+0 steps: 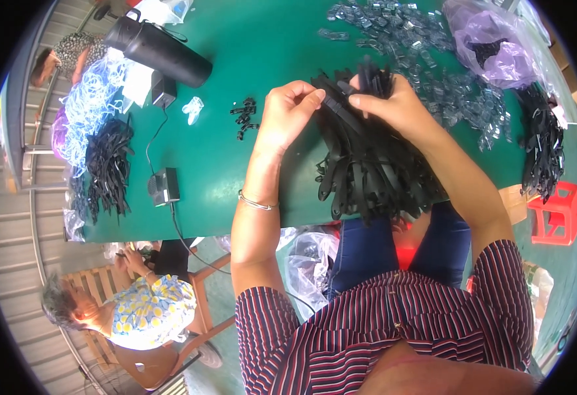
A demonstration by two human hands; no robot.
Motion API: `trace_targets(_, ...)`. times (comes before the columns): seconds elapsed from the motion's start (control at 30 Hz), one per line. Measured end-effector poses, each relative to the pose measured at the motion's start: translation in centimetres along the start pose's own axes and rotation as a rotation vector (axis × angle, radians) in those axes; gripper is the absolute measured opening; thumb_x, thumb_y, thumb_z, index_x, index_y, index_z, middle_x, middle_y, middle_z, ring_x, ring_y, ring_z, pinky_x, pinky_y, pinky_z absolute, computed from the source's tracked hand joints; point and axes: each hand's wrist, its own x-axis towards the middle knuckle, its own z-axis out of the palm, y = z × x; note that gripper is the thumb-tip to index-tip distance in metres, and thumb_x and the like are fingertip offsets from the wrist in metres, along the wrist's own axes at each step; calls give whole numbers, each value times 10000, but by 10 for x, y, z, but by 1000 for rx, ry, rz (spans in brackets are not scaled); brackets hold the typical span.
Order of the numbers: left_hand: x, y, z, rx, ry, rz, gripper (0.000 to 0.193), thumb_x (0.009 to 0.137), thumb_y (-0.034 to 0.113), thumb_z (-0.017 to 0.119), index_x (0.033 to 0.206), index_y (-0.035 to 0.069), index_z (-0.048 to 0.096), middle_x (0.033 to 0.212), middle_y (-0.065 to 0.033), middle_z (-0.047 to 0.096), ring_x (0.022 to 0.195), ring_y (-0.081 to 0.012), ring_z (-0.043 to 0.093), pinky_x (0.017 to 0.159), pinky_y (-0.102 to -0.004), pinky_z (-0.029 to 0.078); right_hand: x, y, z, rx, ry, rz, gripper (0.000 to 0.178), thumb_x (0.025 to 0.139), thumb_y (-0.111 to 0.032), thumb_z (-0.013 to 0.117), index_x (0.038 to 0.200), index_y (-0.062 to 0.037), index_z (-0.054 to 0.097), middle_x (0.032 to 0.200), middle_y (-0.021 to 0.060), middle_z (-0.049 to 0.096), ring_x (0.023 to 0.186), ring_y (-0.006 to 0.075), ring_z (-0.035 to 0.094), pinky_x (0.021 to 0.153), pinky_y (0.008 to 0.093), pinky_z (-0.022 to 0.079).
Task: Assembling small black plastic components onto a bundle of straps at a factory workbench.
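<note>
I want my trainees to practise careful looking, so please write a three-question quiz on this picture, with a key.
1. What do the left hand and right hand hold?
(a) purple bags
(b) black straps
(c) red ribbons

2. True or false: the black bottle is to the right of both hands.

3. Fill in the blank: the person at work wears a bracelet on the ____ arm.

Key:
1. b
2. False; it is to their left.
3. left
</note>
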Motion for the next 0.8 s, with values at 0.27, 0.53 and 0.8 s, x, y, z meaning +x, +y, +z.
trace_targets(0.27, 1, -12, -52, 611, 140, -44, 245, 690, 148, 661, 916, 56, 632, 818, -84, 622, 721, -224, 597, 658, -328, 469, 0, 0, -2, 54, -49, 17, 256, 744, -116, 674, 929, -7, 534, 730, 56, 554, 616, 124, 532, 571, 246, 424)
trace_targets(0.53, -2, -2, -45, 912, 49, -264, 154, 698, 162, 635, 827, 81, 659, 840, -102, 646, 821, -271, 612, 712, -365, 475, 1, -3, 1, 42, -95, 29, 250, 750, -115, 662, 934, -9, 531, 733, 48, 547, 615, 120, 532, 579, 249, 423)
trace_targets(0.8, -1, -7, -35, 720, 116, -8, 130, 697, 89, 612, 815, 49, 651, 761, -105, 650, 699, -257, 623, 659, -348, 483, 1, -2, 2, 56, -97, 12, 227, 752, -112, 659, 917, -16, 536, 731, 39, 551, 620, 112, 531, 579, 241, 418)
